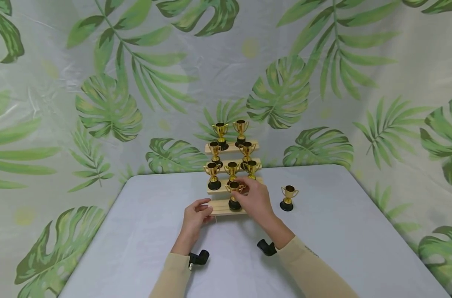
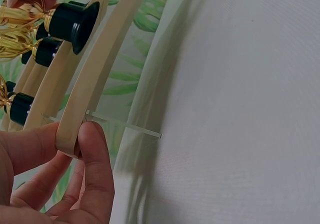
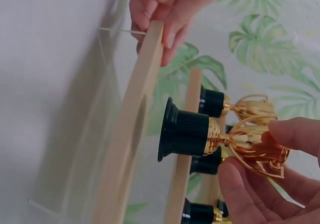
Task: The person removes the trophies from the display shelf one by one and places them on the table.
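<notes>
My left hand (image 1: 194, 218) pinches the left end of the lowest wooden shelf (image 1: 221, 207) of a stepped rack between thumb and fingers. My right hand (image 1: 256, 200) holds a small gold trophy (image 3: 186, 134) with a black base by its cup. In the right wrist view that base hangs a short gap above the lowest shelf. Behind it, the third shelf (image 1: 223, 190) carries three like trophies, the front left one (image 1: 213, 175) in plain sight. Two trophies stand on each of the upper two shelves. Another trophy (image 1: 287, 198) stands upright on the table, right of the rack.
Thin clear supports (image 2: 125, 124) show beneath the lowest shelf. A white cloth covers the table (image 1: 147, 231). Behind the rack hangs a leaf-patterned curtain (image 1: 218, 62). Each wrist wears a black camera mount, such as the left mount (image 1: 199, 257).
</notes>
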Tool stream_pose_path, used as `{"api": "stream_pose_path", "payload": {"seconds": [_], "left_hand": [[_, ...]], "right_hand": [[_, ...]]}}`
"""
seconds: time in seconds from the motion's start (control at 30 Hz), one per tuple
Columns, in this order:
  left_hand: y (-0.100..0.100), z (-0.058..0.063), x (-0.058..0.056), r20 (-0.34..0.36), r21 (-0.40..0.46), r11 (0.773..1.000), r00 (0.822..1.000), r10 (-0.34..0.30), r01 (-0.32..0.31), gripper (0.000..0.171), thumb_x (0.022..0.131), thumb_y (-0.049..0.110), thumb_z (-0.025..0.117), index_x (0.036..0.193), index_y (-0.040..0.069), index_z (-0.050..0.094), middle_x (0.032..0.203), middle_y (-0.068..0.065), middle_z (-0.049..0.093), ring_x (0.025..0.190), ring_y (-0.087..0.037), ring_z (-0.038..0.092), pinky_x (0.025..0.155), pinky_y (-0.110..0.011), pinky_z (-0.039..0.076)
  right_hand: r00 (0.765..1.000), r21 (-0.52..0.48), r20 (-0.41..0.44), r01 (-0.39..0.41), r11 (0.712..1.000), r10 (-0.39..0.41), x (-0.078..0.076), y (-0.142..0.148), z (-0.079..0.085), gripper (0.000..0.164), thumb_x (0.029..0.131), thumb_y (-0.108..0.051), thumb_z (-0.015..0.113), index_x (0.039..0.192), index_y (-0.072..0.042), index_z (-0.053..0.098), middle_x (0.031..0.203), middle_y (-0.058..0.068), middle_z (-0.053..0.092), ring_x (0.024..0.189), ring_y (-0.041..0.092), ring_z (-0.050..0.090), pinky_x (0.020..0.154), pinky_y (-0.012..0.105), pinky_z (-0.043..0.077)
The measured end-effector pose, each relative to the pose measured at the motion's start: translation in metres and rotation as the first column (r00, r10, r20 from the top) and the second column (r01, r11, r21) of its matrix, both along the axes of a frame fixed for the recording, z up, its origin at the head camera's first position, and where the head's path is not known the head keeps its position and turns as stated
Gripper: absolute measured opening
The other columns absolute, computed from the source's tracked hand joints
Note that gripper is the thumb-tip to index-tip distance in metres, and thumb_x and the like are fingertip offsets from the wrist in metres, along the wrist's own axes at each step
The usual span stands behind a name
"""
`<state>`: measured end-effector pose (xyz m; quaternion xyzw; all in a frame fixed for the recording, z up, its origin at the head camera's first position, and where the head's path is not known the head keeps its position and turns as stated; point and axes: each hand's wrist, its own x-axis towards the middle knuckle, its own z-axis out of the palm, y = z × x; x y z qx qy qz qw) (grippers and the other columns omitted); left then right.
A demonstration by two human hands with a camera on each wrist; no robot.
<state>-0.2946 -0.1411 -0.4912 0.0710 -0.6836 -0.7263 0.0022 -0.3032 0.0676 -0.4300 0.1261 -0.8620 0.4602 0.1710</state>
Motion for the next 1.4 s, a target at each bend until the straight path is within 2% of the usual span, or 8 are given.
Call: {"api": "stream_pose_path", "payload": {"seconds": [0.13,0.23,0.4,0.63,0.87,1.0,1.27,1.4], "left_hand": [[-0.005,-0.016,-0.013,0.013,0.002,1.0,1.0,0.003,-0.003,0.04,0.094,-0.001,0.067,0.133,-0.003,0.06,0.108,-0.019,0.062,0.084,-0.024,0.067,0.083,-0.046,0.059],[-0.006,-0.024,-0.017,0.008,0.01,1.0,1.0,0.014,-0.014,0.041,0.094,0.0,0.069,0.134,-0.002,0.059,0.107,-0.017,0.062,0.082,-0.022,0.067,0.08,-0.042,0.061],[-0.006,-0.025,-0.017,0.002,0.012,0.999,1.0,0.03,-0.03,0.041,0.093,0.002,0.071,0.133,-0.001,0.061,0.106,-0.016,0.061,0.081,-0.021,0.066,0.076,-0.037,0.061],[-0.005,-0.026,-0.016,-0.001,0.011,0.999,0.999,0.034,-0.034,0.039,0.093,0.002,0.071,0.13,-0.001,0.063,0.105,-0.016,0.061,0.079,-0.02,0.066,0.073,-0.034,0.061],[-0.005,-0.026,-0.017,0.014,0.012,1.0,1.0,0.02,-0.021,0.041,0.093,0.004,0.072,0.132,0.0,0.062,0.106,-0.016,0.06,0.081,-0.02,0.066,0.076,-0.037,0.061],[-0.005,-0.022,-0.016,0.024,0.012,1.0,1.0,0.009,-0.01,0.042,0.093,0.001,0.07,0.134,-0.002,0.06,0.106,-0.017,0.059,0.082,-0.021,0.066,0.08,-0.042,0.06],[0.0,0.003,0.001,0.027,0.001,1.0,1.0,0.002,-0.002,0.04,0.094,-0.001,0.068,0.133,-0.004,0.06,0.104,-0.017,0.059,0.083,-0.023,0.066,0.081,-0.041,0.06],[0.001,0.006,0.004,0.022,0.004,1.0,1.0,0.001,-0.001,0.04,0.094,-0.001,0.068,0.133,-0.004,0.06,0.104,-0.017,0.06,0.083,-0.022,0.066,0.081,-0.041,0.06]], "right_hand": [[1.0,0.026,-0.017,0.01,1.0,-0.01,0.0,0.005,0.005,0.041,0.084,-0.022,0.085,0.121,-0.015,0.071,0.092,-0.004,0.071,0.08,0.014,0.068,0.067,0.032,0.057],[0.999,0.029,-0.039,0.014,0.999,-0.013,0.002,0.01,0.01,0.04,0.084,-0.02,0.085,0.121,-0.016,0.071,0.092,-0.004,0.071,0.079,0.013,0.067,0.067,0.033,0.057],[0.998,0.013,-0.056,0.015,1.0,-0.014,0.006,0.018,0.017,0.039,0.085,-0.019,0.083,0.121,-0.016,0.071,0.094,-0.004,0.07,0.08,0.011,0.067,0.067,0.033,0.057],[0.996,0.027,-0.087,0.031,0.999,-0.028,0.009,0.032,0.025,0.035,0.086,-0.02,0.082,0.119,-0.015,0.071,0.097,-0.002,0.071,0.082,0.014,0.069,0.068,0.034,0.059],[0.991,0.011,-0.13,0.032,0.999,-0.03,0.01,0.052,0.033,0.037,0.087,-0.019,0.081,0.121,-0.011,0.07,0.102,0.003,0.072,0.084,0.018,0.071,0.07,0.035,0.06],[0.985,0.021,-0.162,0.057,0.998,-0.053,0.01,0.064,0.041,0.038,0.086,-0.019,0.082,0.121,-0.011,0.07,0.101,0.004,0.072,0.085,0.02,0.071,0.07,0.037,0.06],[0.973,0.013,-0.205,0.108,0.994,-0.103,0.011,0.089,0.056,0.037,0.086,-0.017,0.082,0.121,-0.012,0.07,0.1,0.005,0.073,0.085,0.021,0.071,0.071,0.039,0.061],[0.969,0.017,-0.212,0.137,0.99,-0.13,0.011,0.099,0.06,0.038,0.087,-0.017,0.081,0.123,-0.01,0.07,0.099,0.008,0.073,0.085,0.023,0.071,0.071,0.041,0.061]]}}
